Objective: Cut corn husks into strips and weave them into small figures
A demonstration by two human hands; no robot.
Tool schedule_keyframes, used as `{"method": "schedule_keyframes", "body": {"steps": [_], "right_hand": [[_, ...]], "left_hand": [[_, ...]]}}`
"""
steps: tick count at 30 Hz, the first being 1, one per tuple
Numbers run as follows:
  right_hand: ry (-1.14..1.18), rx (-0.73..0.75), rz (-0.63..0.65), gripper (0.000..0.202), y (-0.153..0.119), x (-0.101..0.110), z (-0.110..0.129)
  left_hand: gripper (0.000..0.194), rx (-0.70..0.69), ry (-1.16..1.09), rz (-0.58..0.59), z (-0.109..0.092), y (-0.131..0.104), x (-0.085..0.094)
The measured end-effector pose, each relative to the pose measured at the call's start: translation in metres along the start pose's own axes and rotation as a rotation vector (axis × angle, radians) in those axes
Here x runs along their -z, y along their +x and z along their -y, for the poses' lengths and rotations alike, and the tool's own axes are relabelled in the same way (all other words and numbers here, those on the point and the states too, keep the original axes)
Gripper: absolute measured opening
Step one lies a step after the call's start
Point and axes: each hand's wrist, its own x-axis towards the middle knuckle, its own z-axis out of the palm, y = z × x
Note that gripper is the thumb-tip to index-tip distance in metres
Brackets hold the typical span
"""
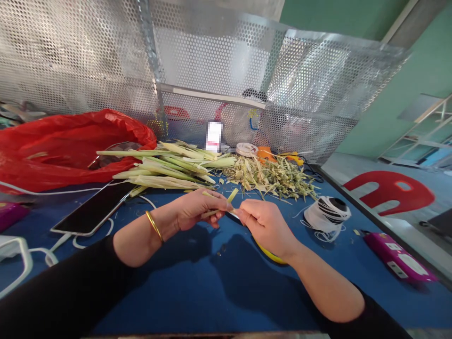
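Pinched in my left hand [198, 209] are pale green plant strips [232, 195], their ends sticking up past the fingertips. My right hand [266, 223] is closed at the same strips, its fingers almost touching the left ones. Beneath my right hand shows part of a yellow-handled tool [270, 254]; I cannot make out whether the hand grips it. Behind my hands lies a bundle of long pale green stalks and husks [169, 165], with a heap of small dry cuttings [271, 176] to its right.
A red plastic bag [70, 141] and a black tablet [95, 207] with a white cable are at left. At right stand a spool of white and black thread [326, 216] and a purple box [399, 256]. A perforated metal screen [212, 52] rises behind the blue table [183, 301].
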Motion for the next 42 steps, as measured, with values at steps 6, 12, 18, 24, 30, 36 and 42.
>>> {"method": "schedule_keyframes", "body": {"steps": [6, 12, 18, 24, 30, 36, 42], "right_hand": [[0.484, -0.318, 0.088, 0.043, 0.004, -0.005, -0.005], [0.8, -0.447, -0.097, 0.032, 0.009, -0.011, -0.007], [0.64, -0.407, -0.164, 0.025, 0.006, -0.015, -0.01], [0.549, -0.398, -0.239, 0.026, 0.0, -0.016, -0.006], [0.481, -0.356, -0.157, 0.024, 0.004, -0.009, -0.01], [0.426, -0.337, -0.106, 0.017, 0.006, -0.01, -0.009], [0.451, -0.398, -0.209, 0.015, 0.004, -0.018, -0.005]], "left_hand": [[0.03, 0.001, -0.12, 0.04, 0.001, 0.001, 0.005], [0.042, 0.037, 0.012, 0.036, 0.005, 0.0, -0.005], [0.033, -0.215, 0.218, -0.008, 0.017, 0.002, -0.015], [0.02, -0.179, 0.216, 0.065, 0.012, 0.0, -0.013], [0.028, -0.207, 0.356, 0.036, 0.012, 0.0, -0.01], [0.041, -0.146, 0.538, 0.025, 0.021, 0.001, -0.02], [0.041, -0.159, 0.599, 0.014, 0.022, 0.001, -0.026]]}}
